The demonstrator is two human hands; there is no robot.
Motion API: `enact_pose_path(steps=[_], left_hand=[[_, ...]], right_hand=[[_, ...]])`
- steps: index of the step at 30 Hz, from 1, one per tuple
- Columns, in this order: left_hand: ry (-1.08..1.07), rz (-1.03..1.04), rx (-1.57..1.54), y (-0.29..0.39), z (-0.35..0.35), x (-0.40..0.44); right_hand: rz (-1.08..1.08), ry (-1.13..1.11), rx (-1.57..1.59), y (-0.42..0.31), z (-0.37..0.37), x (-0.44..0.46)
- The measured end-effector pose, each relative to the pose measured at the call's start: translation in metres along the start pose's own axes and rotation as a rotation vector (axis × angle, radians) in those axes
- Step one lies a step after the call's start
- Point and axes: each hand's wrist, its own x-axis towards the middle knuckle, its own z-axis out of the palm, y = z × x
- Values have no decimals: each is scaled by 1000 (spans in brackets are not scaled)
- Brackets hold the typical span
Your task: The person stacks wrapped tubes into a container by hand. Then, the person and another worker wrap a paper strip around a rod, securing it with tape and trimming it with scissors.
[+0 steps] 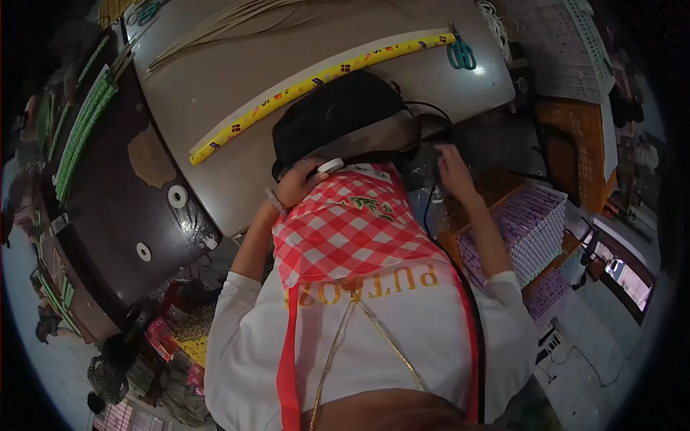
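My left hand (296,188) is closed around a small white roll of tape (330,166), close to the red-and-white checked apron (345,230) at my waist. A black bag (338,115) lies just beyond that hand, against the table edge. Out to the right, my right hand (454,172) is raised with its fingers extended, and nothing shows in it. A dark cord runs down beside it. On the table (237,93) lies a long yellow patterned strip (323,82), with teal-handled scissors (461,54) at its right end.
Thin tan strips (215,32) lie at the table's far side. A dark table (108,215) at left carries white rolls (177,196) and green patterned strips (83,133). Purple-and-white woven baskets (528,223) stand close on my right, near an orange woven piece (571,151).
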Motion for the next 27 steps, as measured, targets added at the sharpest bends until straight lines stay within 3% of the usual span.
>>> enact_pose_path(steps=[2, 4, 8, 11, 14, 17, 20, 23, 25, 26, 27], left_hand=[[-9, 5, 113, -10, 4, -4], [56, 121, 209, -12, 5, -7], [128, 46, 3, 32, -13, -30], [494, 99, 238, 38, -36, -59], [862, -93, 694, 0, -53, -77], [927, -185, 779, -53, -60, -88], [854, -212, 857, -61, -58, -88], [823, -239, 776, -44, -53, -85], [1015, -133, 815, -16, -39, -72], [996, -51, 822, -6, -30, -65], [795, -83, 828, -1, -20, -59]], right_hand=[[98, 119, 40, -11, 12, 26], [-471, 367, -630, -9, 22, 48], [-611, 287, -439, -16, 15, 65], [-585, 308, -371, -46, -6, 73], [-661, 250, -449, -32, 7, 85], [-753, 156, -528, -14, 20, 96], [-803, 88, -471, -17, 18, 99], [-775, 97, -353, -28, 7, 96], [-772, 112, -301, -38, 1, 101], [-778, 151, -286, -48, 4, 106], [-784, 191, -272, -59, 6, 113]])
